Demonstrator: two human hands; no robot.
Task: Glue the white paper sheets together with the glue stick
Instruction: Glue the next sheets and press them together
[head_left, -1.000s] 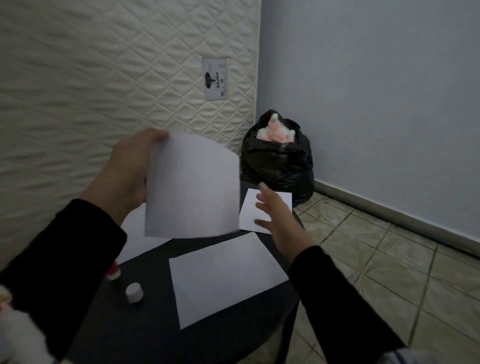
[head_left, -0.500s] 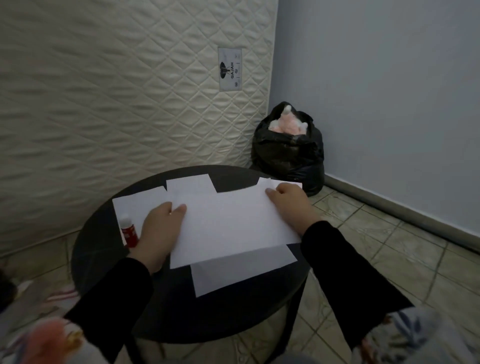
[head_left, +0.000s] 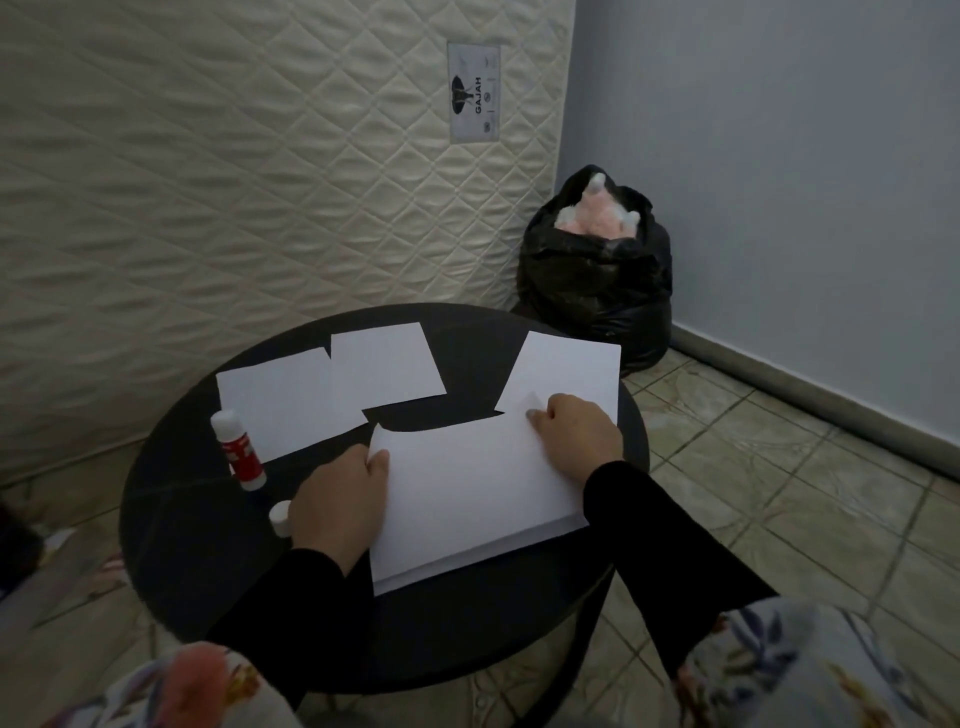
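Observation:
On the round black table (head_left: 197, 571) a white sheet (head_left: 467, 493) lies on top of another sheet, whose edge shows along the near and right side. My left hand (head_left: 343, 499) rests on the top sheet's left edge, thumb at its far left corner. My right hand (head_left: 571, 431) presses on its far right corner, fingers flat. Three more white sheets lie behind: one at the far left (head_left: 280, 400), one in the middle (head_left: 384, 369), one at the far right (head_left: 566, 374). An uncapped red and white glue stick (head_left: 239, 452) lies left of my left hand, its white cap (head_left: 280, 517) nearby.
A quilted mattress (head_left: 234, 182) leans upright behind the table. A black plastic bag (head_left: 597, 291) with something pink inside sits in the corner by the blue wall. Tiled floor lies to the right. Floral fabric covers my knees at the bottom edge.
The sheet that my left hand held in the air has come down onto the sheet on the table. Both hands slid it toward me until it nearly covers the lower sheet.

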